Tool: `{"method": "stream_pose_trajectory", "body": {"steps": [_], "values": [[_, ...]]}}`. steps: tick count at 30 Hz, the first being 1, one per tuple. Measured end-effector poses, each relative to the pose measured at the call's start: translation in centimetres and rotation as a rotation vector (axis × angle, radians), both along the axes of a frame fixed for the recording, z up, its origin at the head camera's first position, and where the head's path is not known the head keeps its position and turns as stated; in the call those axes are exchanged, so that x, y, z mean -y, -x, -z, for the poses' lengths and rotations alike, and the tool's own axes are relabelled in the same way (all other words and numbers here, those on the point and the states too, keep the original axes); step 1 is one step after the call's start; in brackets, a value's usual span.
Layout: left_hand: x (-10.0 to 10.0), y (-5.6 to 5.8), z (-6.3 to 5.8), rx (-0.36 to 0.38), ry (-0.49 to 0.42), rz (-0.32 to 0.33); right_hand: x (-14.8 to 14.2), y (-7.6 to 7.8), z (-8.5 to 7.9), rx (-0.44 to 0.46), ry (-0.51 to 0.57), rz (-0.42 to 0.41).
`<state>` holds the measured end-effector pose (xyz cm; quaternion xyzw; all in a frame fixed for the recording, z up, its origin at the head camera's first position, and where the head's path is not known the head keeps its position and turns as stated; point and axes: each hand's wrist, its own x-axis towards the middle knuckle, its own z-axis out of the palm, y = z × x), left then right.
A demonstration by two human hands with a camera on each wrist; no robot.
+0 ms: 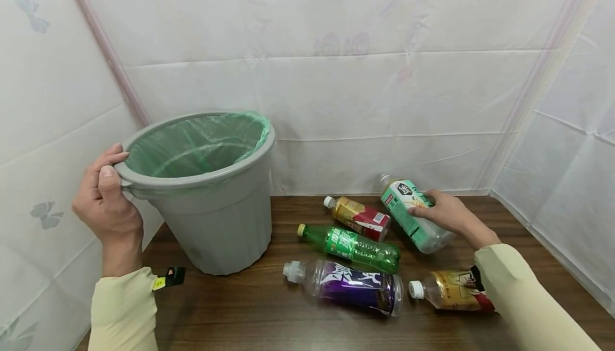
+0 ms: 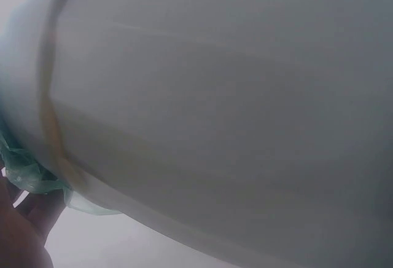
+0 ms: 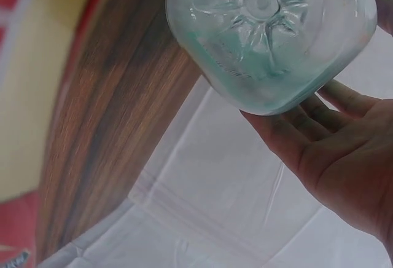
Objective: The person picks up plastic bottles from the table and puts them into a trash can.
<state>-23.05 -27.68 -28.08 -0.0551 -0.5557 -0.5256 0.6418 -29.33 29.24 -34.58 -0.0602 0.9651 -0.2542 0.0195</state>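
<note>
At the left of the head view, my left hand (image 1: 112,201) grips the rim of a grey trash bin (image 1: 228,228) lined with a green plastic bag (image 1: 192,151). The left wrist view is mostly filled by the bin's wall (image 2: 215,108), with part of the hand at the lower left. My right hand (image 1: 449,212) holds a clear plastic bottle (image 1: 401,209) with a teal label around its body, white cap pointing away. In the right wrist view the bottle's square base (image 3: 264,47) faces the camera, and fingers (image 3: 313,123) wrap its side.
Left of that bottle lie a red-and-gold bottle (image 1: 360,216), a green bottle (image 1: 353,247) and a purple-labelled bottle (image 1: 355,287). Another gold-labelled bottle (image 1: 451,289) lies partly under my right forearm. White sheeting (image 1: 336,100) walls in the wooden table (image 1: 230,313).
</note>
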Motion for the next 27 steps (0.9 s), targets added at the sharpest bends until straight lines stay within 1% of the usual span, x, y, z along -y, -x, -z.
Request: {"method": "stream_pose_trajectory", "body": {"steps": [9, 18, 21, 27], "values": [[0.04, -0.04, -0.01, -0.009, 0.003, 0.006, 0.07, -0.17, -0.47, -0.014, 0.061, 0.014], [0.00, -0.15, -0.06, 0.001, 0.012, 0.002, 0.24, -0.56, -0.28, -0.015, 0.133, 0.028], [0.10, -0.17, 0.02, 0.018, 0.016, -0.006, 0.33, -0.75, -0.21, -0.004, 0.162, 0.036], [0.36, -0.07, 0.16, 0.039, 0.014, -0.018, 0.54, -1.02, -0.24, 0.054, 0.271, 0.056]]}}
